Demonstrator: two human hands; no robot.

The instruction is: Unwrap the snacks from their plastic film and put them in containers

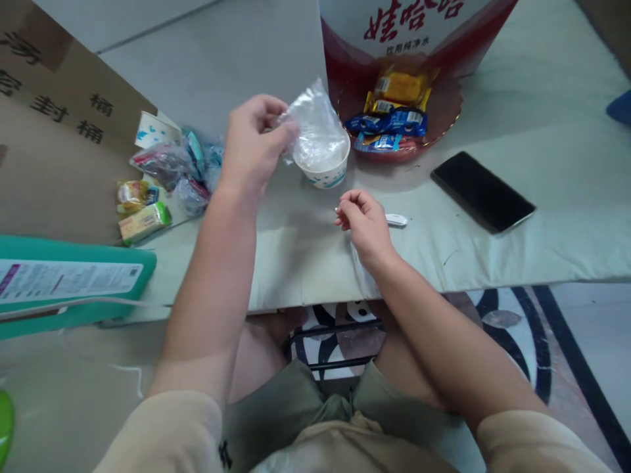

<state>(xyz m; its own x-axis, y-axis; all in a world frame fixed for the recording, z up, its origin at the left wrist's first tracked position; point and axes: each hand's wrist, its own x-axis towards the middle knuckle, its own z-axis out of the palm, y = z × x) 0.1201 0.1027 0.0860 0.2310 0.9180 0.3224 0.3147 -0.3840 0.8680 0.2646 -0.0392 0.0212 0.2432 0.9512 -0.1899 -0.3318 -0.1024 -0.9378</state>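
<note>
A thin, clear plastic bag (315, 125) is pinched between the thumb and fingers of my left hand (259, 138). It hangs down over the mouth of a white paper cup with a blue pattern (328, 176), hiding most of the inside. My right hand (362, 220) is closed, fingertips together, above the table just in front of the cup. A tiny white bit shows at its fingertips, too small to name. From behind that hand sticks out the end of a small white object (397, 220); whether the hand touches it I cannot tell.
A pinkish dish (394, 156) of wrapped snacks (399, 121) stands behind the cup, against a red-and-white carton (419, 33). A black phone (483, 192) lies right. Crumpled wrappers (167, 164), another paper cup (154, 130) and a cardboard box (59, 125) are left, near a green container (73, 279).
</note>
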